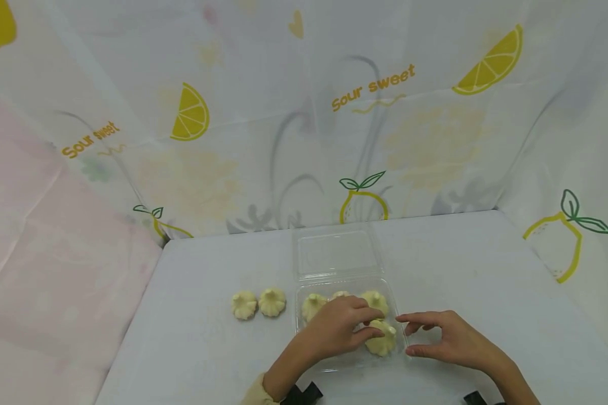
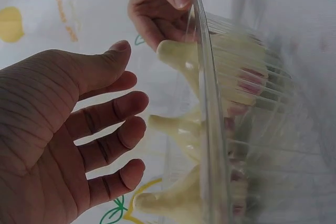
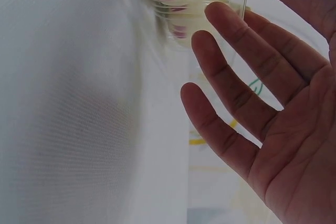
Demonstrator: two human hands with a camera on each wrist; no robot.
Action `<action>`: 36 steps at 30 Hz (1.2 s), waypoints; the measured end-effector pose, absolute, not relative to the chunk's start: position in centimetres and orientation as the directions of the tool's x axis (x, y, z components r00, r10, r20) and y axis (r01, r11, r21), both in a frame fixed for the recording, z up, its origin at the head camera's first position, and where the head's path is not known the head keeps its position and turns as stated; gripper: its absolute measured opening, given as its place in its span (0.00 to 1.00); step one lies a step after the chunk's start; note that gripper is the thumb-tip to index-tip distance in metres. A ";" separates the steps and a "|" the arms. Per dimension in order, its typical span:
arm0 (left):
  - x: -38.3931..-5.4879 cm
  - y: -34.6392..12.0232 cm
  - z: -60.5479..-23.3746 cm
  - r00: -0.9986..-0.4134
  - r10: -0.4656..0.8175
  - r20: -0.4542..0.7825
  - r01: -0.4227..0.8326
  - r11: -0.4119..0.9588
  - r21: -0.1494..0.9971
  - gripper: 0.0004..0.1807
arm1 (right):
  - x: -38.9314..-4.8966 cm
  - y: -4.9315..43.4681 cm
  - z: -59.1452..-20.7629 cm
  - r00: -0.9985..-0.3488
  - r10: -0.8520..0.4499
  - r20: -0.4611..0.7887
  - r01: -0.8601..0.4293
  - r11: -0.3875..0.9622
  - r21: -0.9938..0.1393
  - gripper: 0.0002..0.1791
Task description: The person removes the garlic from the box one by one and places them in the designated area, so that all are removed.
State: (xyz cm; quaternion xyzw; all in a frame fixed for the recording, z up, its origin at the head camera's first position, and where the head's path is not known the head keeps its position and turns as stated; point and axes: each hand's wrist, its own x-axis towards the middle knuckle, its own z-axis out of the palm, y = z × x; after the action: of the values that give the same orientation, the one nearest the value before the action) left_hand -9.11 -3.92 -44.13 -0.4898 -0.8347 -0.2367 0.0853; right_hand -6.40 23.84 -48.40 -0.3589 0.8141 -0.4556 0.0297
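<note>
A clear plastic clamshell box (image 1: 329, 370) lies with its lid (image 1: 338, 253) folded back. Several pale yellow garlic bulbs with purple streaks sit in it, among them a front-right bulb (image 1: 382, 344) and a back-left one (image 1: 313, 306). Above the box is my left hand (image 1: 336, 326), its fingers loosely bent and holding nothing; it hides part of the contents. In the left wrist view, its fingertips (image 2: 132, 132) stand apart from the bulb stems. My right hand (image 1: 448, 340) is beside the box's right wall, fingers spread and gripping nothing. Whether its fingertips touch the wall, I cannot tell.
Two more garlic bulbs, a left one (image 1: 244, 305) and a right one (image 1: 272, 302), lie on the white table (image 1: 192, 337) left of the box. A lemon-printed cloth (image 1: 263, 112) hangs behind the table and along its sides.
</note>
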 end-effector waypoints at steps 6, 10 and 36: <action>-9.0 -3.5 -44.3 -0.493 0.795 0.354 0.866 0.408 0.289 0.13 | -6.3 23.9 -48.5 -0.748 -0.606 0.272 -0.549 0.333 -0.767 0.29; -8.8 -3.4 -44.5 -0.489 0.808 0.329 0.867 0.408 0.288 0.11 | -6.2 23.9 -48.6 -0.749 -0.599 0.282 -0.555 0.335 -0.762 0.30; -8.9 -2.6 -44.8 -0.482 0.832 0.276 0.865 0.402 0.299 0.10 | -6.2 23.8 -48.5 -0.761 -0.588 0.274 -0.546 0.352 -0.761 0.28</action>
State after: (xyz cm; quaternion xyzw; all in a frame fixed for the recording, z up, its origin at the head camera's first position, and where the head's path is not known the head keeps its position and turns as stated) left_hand -8.86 -2.63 -44.83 -0.5073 -0.8363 -0.2040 0.0411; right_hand -6.16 23.79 -48.47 -0.3448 0.8218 -0.4529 0.0233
